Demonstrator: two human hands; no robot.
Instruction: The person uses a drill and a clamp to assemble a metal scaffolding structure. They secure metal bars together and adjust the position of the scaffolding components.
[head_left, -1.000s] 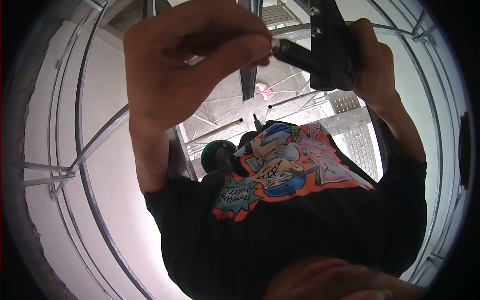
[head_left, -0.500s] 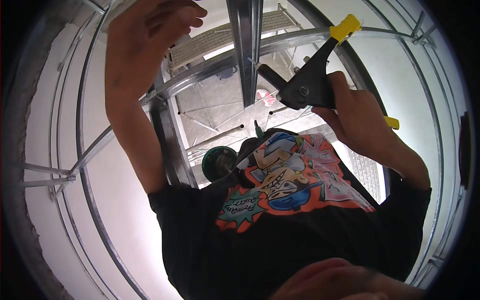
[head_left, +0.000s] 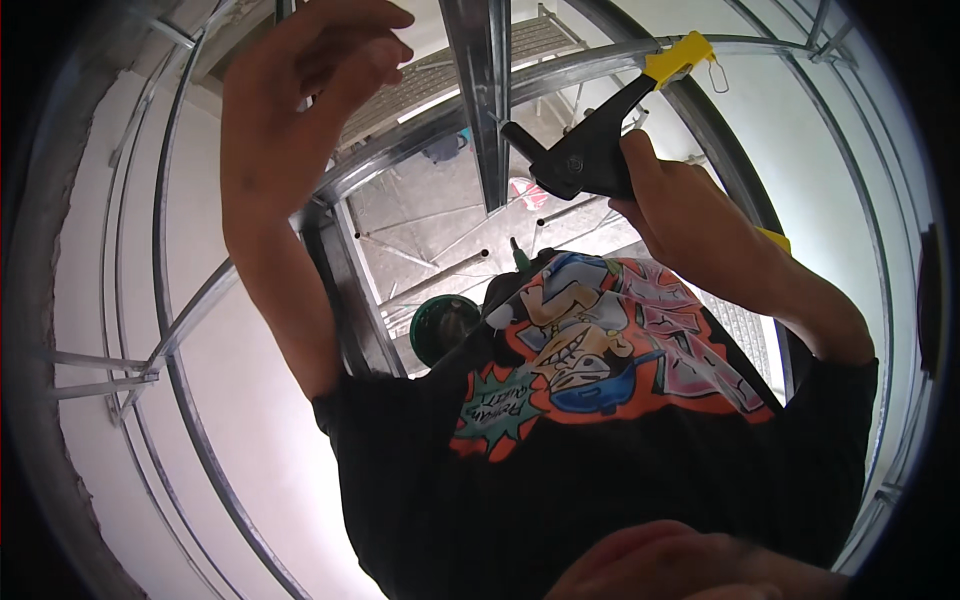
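Note:
My right hand [head_left: 690, 205] grips a black hand riveter [head_left: 585, 150] with yellow handle ends, its handles spread apart. The riveter's nose points left and meets the side of an upright metal stud [head_left: 480, 95], where a thin pin shows at the tip. Left of the stud my left hand [head_left: 315, 85] is raised, its fingers loosely curled, with a gap between thumb and forefinger and nothing visible in it. Behind that hand a curved-looking metal crosspiece [head_left: 400, 145] runs past the stud.
Metal framing channels [head_left: 185, 400] run along both side walls. Below are a green round bucket [head_left: 415, 330], scaffold tubes [head_left: 440, 277], a perforated scaffold platform [head_left: 530, 50] and a red-and-white item [head_left: 527, 192] on the floor. A dark post [head_left: 345, 300] stands beside my left arm.
The riveter and my right hand have moved left and slightly upward, bringing the nose from just off the stud to its side. My left hand has barely shifted.

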